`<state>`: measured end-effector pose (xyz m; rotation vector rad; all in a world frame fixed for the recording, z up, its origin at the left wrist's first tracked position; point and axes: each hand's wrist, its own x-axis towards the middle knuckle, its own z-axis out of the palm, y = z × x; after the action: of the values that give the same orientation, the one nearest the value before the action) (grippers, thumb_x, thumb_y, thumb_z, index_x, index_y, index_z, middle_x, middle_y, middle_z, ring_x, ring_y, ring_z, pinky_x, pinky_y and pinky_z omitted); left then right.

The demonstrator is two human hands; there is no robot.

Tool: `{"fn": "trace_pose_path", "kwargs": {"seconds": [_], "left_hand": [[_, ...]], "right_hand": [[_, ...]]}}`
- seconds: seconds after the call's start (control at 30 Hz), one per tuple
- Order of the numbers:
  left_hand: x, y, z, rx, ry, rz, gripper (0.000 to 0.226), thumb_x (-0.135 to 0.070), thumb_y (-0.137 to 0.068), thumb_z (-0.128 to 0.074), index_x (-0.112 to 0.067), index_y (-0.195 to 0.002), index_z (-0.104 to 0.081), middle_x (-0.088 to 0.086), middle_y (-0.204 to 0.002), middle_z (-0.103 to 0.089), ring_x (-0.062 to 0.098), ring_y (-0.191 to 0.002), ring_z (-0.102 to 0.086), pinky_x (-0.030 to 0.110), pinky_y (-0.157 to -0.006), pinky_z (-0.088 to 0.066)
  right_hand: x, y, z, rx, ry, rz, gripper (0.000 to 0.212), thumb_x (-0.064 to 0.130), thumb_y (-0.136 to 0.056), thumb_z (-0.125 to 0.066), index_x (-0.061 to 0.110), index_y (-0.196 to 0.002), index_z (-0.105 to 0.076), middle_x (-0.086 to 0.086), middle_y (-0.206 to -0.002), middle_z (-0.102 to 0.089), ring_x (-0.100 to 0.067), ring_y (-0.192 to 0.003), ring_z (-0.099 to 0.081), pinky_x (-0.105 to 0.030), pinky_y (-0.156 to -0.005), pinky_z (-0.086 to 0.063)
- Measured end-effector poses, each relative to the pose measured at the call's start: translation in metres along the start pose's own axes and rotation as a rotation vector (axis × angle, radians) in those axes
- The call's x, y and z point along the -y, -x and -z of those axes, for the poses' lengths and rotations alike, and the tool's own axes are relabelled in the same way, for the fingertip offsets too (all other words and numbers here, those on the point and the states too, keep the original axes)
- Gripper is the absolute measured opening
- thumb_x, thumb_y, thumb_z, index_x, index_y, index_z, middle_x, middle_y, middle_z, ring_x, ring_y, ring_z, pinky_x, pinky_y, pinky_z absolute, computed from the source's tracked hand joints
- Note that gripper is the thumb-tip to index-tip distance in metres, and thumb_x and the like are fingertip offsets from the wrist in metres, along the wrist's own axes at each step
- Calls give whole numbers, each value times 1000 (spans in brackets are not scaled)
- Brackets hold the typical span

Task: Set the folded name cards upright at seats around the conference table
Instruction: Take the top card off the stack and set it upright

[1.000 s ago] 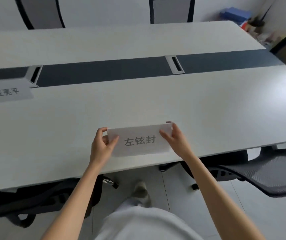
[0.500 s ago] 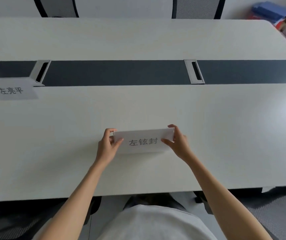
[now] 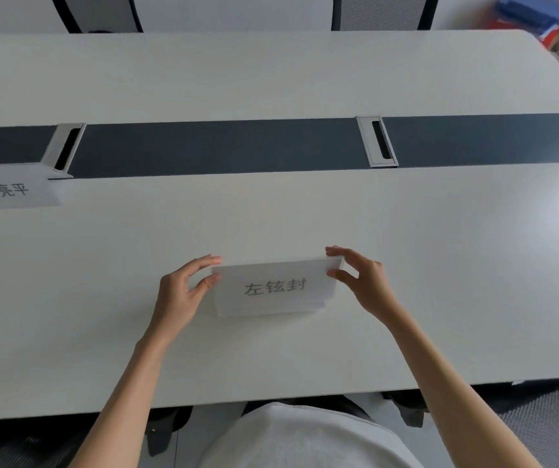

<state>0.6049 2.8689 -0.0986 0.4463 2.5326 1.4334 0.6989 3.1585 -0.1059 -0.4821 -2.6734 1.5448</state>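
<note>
A white folded name card (image 3: 273, 288) with dark printed characters stands on the near half of the white conference table (image 3: 440, 265), its printed face toward me. My left hand (image 3: 183, 292) pinches the card's left end between thumb and fingers. My right hand (image 3: 360, 282) pinches its right end the same way. A second name card (image 3: 7, 190) stands at the far left, beside the dark centre strip.
A dark strip (image 3: 220, 146) with two grey cable hatches (image 3: 376, 141) (image 3: 65, 150) runs across the table's middle. Two chair backs (image 3: 381, 11) stand at the far side. A mesh chair (image 3: 548, 430) sits at my lower right. Blue and red clutter (image 3: 538, 15) lies at the back right.
The card has moved from the table's near edge farther onto the table and now stands on it. Both hands keep hold of its ends. My view has swung left.
</note>
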Motion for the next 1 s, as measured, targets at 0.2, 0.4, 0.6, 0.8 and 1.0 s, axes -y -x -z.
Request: {"fn": "trace_pose_path", "kwargs": {"seconds": [0.2, 0.4, 0.6, 0.8, 1.0], "left_hand": [[-60, -46, -18, 51, 151, -67, 24, -18, -79, -65, -37, -94, -64, -38, -95, -65, -5, -106, -59, 11, -96, -42], [-123, -126, -105, 174, 152, -161, 24, -17, -77, -68, -14, -101, -68, -7, -104, -66, -13, -94, -59, 4, -90, -41], [-135, -192, -226, 221, 122, -6, 27, -11, -79, -66, -7, -106, -65, 5, -113, -64, 10, -103, -56, 3, -83, -39], [-109, -208, -282, 119, 109, 137, 25, -11, -82, -63, -5, -106, -64, 12, -118, -65, 20, -109, -60, 10, -87, -40], [-108, -215, -293, 57, 117, 167, 28, -12, -84, -60, -6, -111, -61, 9, -121, -62, 16, -109, -58, 12, -90, -40]], "right_hand": [[11, -12, 63, -113, -100, 19, 30, 11, -81, -65, 28, -105, -62, 10, -101, -66, 12, -96, -59, -10, -90, -43], [-27, -41, 154, -350, -69, -71, 26, 11, -84, -60, 19, -108, -60, 4, -97, -65, -3, -87, -62, -17, -77, -45], [-105, -100, 212, -369, -70, -217, 27, 10, -86, -55, 14, -112, -56, -5, -96, -61, -25, -91, -57, -27, -77, -40], [-159, -143, 217, -273, -29, -287, 28, 12, -86, -54, 16, -113, -56, -8, -100, -62, -29, -98, -57, -33, -82, -43], [-174, -162, 212, -292, -114, -309, 36, 14, -86, -56, 18, -121, -52, -10, -111, -66, -24, -106, -61, -38, -93, -48]]}}
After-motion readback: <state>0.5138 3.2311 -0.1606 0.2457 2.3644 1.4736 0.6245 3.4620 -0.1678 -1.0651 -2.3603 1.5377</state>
